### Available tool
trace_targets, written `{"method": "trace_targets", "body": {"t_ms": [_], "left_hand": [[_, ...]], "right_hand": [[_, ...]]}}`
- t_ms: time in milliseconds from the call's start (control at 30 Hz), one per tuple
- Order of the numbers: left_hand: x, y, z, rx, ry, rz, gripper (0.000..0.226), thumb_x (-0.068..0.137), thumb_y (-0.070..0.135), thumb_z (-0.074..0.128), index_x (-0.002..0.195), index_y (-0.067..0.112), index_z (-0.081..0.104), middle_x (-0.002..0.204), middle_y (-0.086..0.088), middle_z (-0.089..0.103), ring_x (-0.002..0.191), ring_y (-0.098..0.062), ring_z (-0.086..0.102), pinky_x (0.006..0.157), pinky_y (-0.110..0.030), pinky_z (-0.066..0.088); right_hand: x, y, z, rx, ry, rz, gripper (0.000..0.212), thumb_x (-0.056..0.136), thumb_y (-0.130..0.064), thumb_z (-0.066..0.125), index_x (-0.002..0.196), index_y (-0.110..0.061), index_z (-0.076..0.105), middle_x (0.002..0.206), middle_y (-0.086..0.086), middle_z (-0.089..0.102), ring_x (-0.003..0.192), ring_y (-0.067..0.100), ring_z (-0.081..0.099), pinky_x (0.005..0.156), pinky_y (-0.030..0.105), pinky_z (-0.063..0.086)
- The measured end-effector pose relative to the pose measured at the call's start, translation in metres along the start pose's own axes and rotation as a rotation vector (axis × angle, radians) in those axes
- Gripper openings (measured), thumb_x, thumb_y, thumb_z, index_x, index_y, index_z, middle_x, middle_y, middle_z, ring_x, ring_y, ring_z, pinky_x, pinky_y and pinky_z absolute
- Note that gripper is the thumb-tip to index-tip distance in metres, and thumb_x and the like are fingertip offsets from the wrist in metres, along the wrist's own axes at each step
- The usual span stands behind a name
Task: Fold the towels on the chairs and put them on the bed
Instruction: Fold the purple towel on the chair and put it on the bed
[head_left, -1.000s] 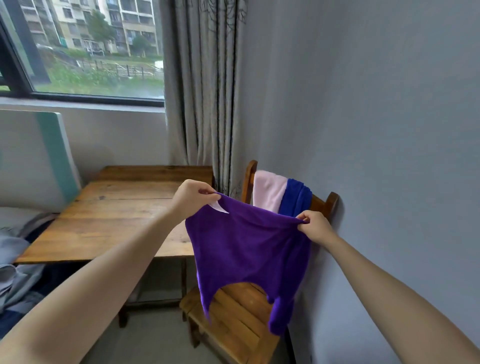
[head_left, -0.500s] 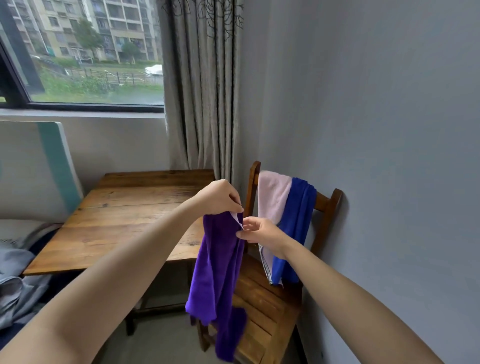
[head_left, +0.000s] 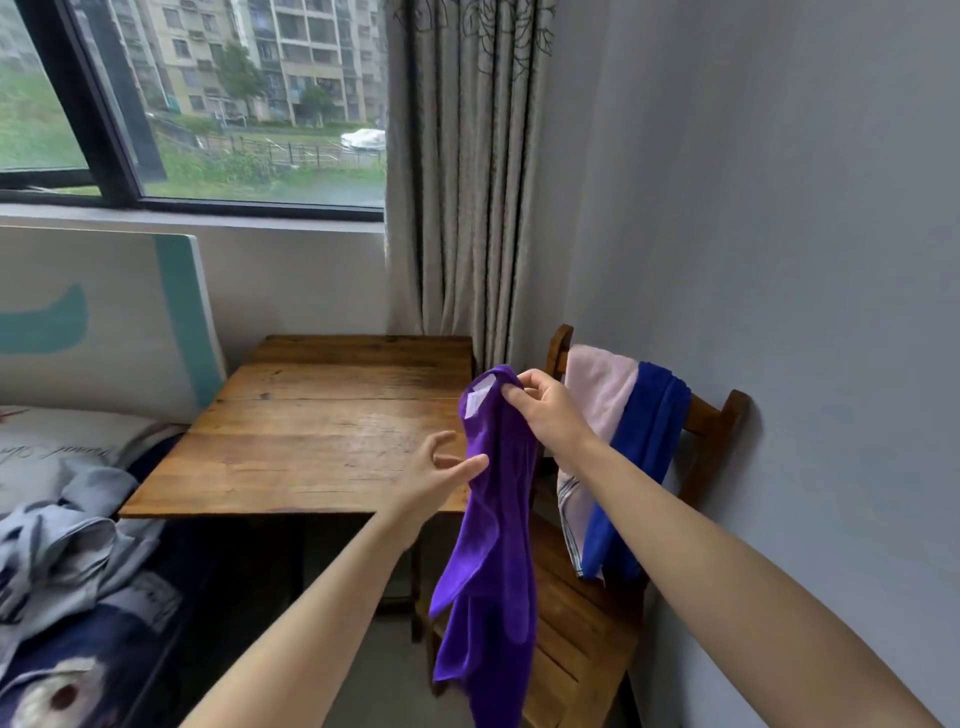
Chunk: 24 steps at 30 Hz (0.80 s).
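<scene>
**A:** From the head camera, where is the towel being handled?

**B:** The purple towel (head_left: 493, 519) hangs in the air in front of the wooden chair (head_left: 587, 618), bunched into a long, narrow drape. Its lower end dangles past the front edge of the seat. A white label shows near its top.

**A:** Which hand has it?

**B:** The right hand (head_left: 545, 410). Its thumb and fingers are curled together and pinch the top of the cloth, just beside the label.

**A:** And the other one?

**B:** The left hand (head_left: 436, 478) is lower, at the towel's left edge, with fingers spread apart and lightly bent, holding nothing. The forefinger reaches the cloth; I cannot tell whether it touches.

**A:** Any more towels?

**B:** Two, draped side by side over the chair's back: a pink towel (head_left: 597, 395) on the left and a blue towel (head_left: 639, 467) on the right, partly over the pink one.

**A:** What about the surroundings?

**B:** A wooden table (head_left: 322, 436) stands left of the chair, under the window (head_left: 234, 104), with a curtain (head_left: 462, 182) in the corner. The bed (head_left: 104, 649) is at the lower left, with crumpled grey clothes (head_left: 62, 535) lying on it.
</scene>
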<state>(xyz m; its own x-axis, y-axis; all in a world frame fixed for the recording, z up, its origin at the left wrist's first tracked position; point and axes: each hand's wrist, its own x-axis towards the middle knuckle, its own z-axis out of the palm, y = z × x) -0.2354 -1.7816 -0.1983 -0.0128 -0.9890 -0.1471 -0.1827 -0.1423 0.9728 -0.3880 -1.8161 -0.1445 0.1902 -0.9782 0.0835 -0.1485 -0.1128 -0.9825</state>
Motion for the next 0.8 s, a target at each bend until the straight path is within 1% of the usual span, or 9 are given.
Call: {"method": "trace_targets", "body": {"t_ms": [100, 200, 300, 433, 500, 600, 700, 767, 800], "left_hand": [[-0.008, -0.01, 0.018, -0.234, -0.072, -0.057, 0.038, 0.084, 0.024, 0.064, 0.119, 0.013, 0.054, 0.098, -0.001, 0.065, 0.09, -0.013, 0.062, 0.069, -0.02, 0.047], [-0.011, -0.011, 0.036, -0.314, -0.008, -0.014, 0.011, 0.083, 0.011, 0.065, 0.09, 0.018, 0.06, 0.09, -0.002, 0.066, 0.089, -0.018, 0.062, 0.071, -0.023, 0.051], [-0.009, -0.015, 0.044, -0.298, 0.047, -0.061, 0.015, 0.087, 0.002, 0.056, 0.081, 0.016, 0.059, 0.082, -0.004, 0.063, 0.082, -0.02, 0.059, 0.068, -0.024, 0.048], [0.0, -0.014, 0.035, -0.349, 0.06, -0.076, 0.02, 0.091, 0.005, 0.048, 0.087, 0.019, 0.061, 0.092, -0.009, 0.066, 0.088, -0.023, 0.061, 0.081, -0.036, 0.049], [0.006, -0.001, 0.025, -0.285, 0.077, 0.04, 0.021, 0.091, 0.006, 0.051, 0.082, 0.022, 0.061, 0.085, -0.005, 0.064, 0.084, -0.02, 0.06, 0.076, -0.032, 0.049], [0.011, 0.017, 0.017, -0.084, 0.005, 0.19, 0.007, 0.086, 0.016, 0.063, 0.083, 0.023, 0.064, 0.08, 0.0, 0.067, 0.074, -0.015, 0.062, 0.065, -0.025, 0.051], [0.017, 0.007, 0.021, 0.033, -0.212, 0.135, 0.014, 0.081, 0.01, 0.069, 0.095, 0.011, 0.068, 0.084, -0.006, 0.071, 0.075, -0.019, 0.065, 0.064, -0.026, 0.054], [0.021, -0.014, 0.031, 0.199, -0.331, 0.091, 0.015, 0.079, 0.005, 0.069, 0.092, -0.002, 0.068, 0.082, -0.016, 0.068, 0.075, -0.021, 0.061, 0.069, -0.032, 0.05], [0.022, -0.025, 0.036, 0.282, -0.363, 0.068, 0.012, 0.079, 0.006, 0.068, 0.087, -0.003, 0.069, 0.077, -0.013, 0.066, 0.073, -0.019, 0.059, 0.069, -0.03, 0.047]], "right_hand": [[0.001, -0.007, 0.004, -0.092, -0.02, -0.072, 0.002, 0.095, -0.022, 0.05, 0.094, -0.021, 0.049, 0.086, -0.002, 0.06, 0.079, 0.01, 0.059, 0.065, 0.015, 0.048], [0.004, -0.012, 0.001, -0.144, 0.028, -0.128, 0.009, 0.093, -0.02, 0.054, 0.088, -0.024, 0.048, 0.084, -0.002, 0.06, 0.077, 0.01, 0.058, 0.065, 0.016, 0.048], [0.007, -0.022, -0.015, -0.087, 0.089, -0.086, 0.012, 0.087, -0.013, 0.063, 0.082, -0.02, 0.056, 0.079, -0.001, 0.061, 0.07, 0.007, 0.058, 0.063, 0.016, 0.048], [0.008, -0.029, -0.056, -0.108, 0.077, 0.059, 0.011, 0.084, -0.008, 0.066, 0.073, -0.013, 0.065, 0.067, 0.0, 0.064, 0.055, 0.004, 0.059, 0.055, 0.015, 0.051], [0.008, -0.028, -0.077, -0.064, 0.13, 0.103, 0.013, 0.085, -0.013, 0.065, 0.072, -0.014, 0.066, 0.062, -0.004, 0.068, 0.055, 0.006, 0.061, 0.056, 0.017, 0.052], [0.009, -0.027, -0.098, 0.142, 0.256, 0.09, 0.016, 0.088, -0.013, 0.06, 0.073, -0.014, 0.064, 0.055, -0.008, 0.068, 0.049, 0.003, 0.061, 0.055, 0.019, 0.051], [0.014, -0.029, -0.107, 0.321, 0.343, 0.03, 0.019, 0.091, -0.014, 0.057, 0.072, -0.015, 0.062, 0.055, -0.008, 0.067, 0.05, 0.004, 0.06, 0.056, 0.02, 0.051], [0.016, -0.032, -0.112, 0.389, 0.363, -0.014, 0.022, 0.092, -0.014, 0.054, 0.071, -0.015, 0.06, 0.055, -0.008, 0.067, 0.051, 0.004, 0.061, 0.056, 0.019, 0.052], [0.017, -0.031, -0.116, 0.406, 0.372, -0.023, 0.022, 0.093, -0.014, 0.053, 0.071, -0.015, 0.059, 0.055, -0.007, 0.066, 0.052, 0.004, 0.061, 0.055, 0.019, 0.052]]}}
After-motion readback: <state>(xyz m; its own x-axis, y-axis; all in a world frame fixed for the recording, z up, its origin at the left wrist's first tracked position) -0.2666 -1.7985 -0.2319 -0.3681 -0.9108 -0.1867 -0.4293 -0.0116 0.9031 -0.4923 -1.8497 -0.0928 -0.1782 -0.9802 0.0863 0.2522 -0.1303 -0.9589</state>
